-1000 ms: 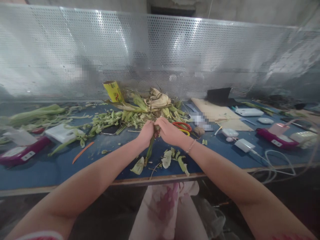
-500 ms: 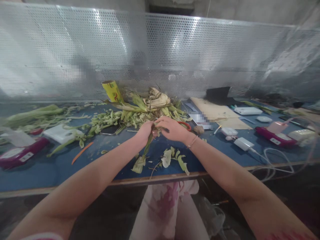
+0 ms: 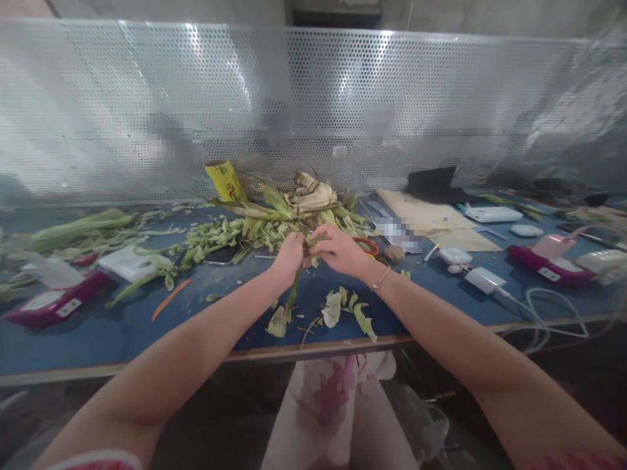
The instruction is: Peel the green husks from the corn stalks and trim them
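Observation:
Over the middle of the blue table, my left hand is closed around a green strip that looks like corn husk. Its lower end hangs toward the table's front edge. My right hand, with a thin bracelet at the wrist, pinches the same strip's upper part close beside the left. The fingers hide much of the held part. Behind my hands lies a heap of green husk pieces with a pale dried husk bundle on top. Loose husk scraps lie in front.
A red-orange looped handle shows beyond my right hand. A yellow tube leans near the perforated metal screen. Purple-based devices sit at both sides, with a white charger and cable at right. Brown paper lies behind.
The view has shifted slightly, so the table's things appear a little farther right. My hands stay together on the husk strip, with the right fingers slightly repositioned.

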A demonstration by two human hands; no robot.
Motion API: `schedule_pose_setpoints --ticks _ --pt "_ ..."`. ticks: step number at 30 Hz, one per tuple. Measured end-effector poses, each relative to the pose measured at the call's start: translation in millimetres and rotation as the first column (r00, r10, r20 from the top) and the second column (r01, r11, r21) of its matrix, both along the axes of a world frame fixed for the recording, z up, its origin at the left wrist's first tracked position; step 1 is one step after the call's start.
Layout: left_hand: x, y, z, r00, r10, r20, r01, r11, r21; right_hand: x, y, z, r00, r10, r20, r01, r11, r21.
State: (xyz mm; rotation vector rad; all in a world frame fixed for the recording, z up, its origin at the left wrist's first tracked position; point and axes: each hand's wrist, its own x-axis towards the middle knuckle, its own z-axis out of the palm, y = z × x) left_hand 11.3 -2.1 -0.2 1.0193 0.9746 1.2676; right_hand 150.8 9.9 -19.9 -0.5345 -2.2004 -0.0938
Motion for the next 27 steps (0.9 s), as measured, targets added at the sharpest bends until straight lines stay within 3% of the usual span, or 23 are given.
schedule_pose_setpoints --ticks 7,14,17,22,27 --pt "0.1 -0.9 -2.6 0.990 0.057 -0.132 -0.051 0.998 0.048 -3.0 -4.2 2.1 0.997 0.012 -0.073 -0.020 0.994 -0.110" --pt "-3.5 4.2 -5.4 0.948 0.247 -0.200 -0.212 0.960 0.182 -5.1 -5.1 3.0 0.998 0.063 -0.015 -0.065 0.989 -0.132" --pt "-2.7 3.2 -3.8 0.960 0.225 -0.168 -0.196 0.965 0.176 -5.2 -4.2 3.8 0.997 0.065 -0.044 -0.070 0.990 -0.121" --pt "-0.2 -1.2 -0.4 0.992 0.082 -0.099 -0.067 0.986 0.152 -5.0 -5.1 6.4 0.997 0.011 -0.080 -0.020 0.993 -0.116" --pt "0.3 -3.0 -0.3 0.994 0.069 -0.085 -0.056 0.987 0.150 -6.3 -4.0 4.7 0.995 0.005 -0.096 -0.010 0.999 -0.046"
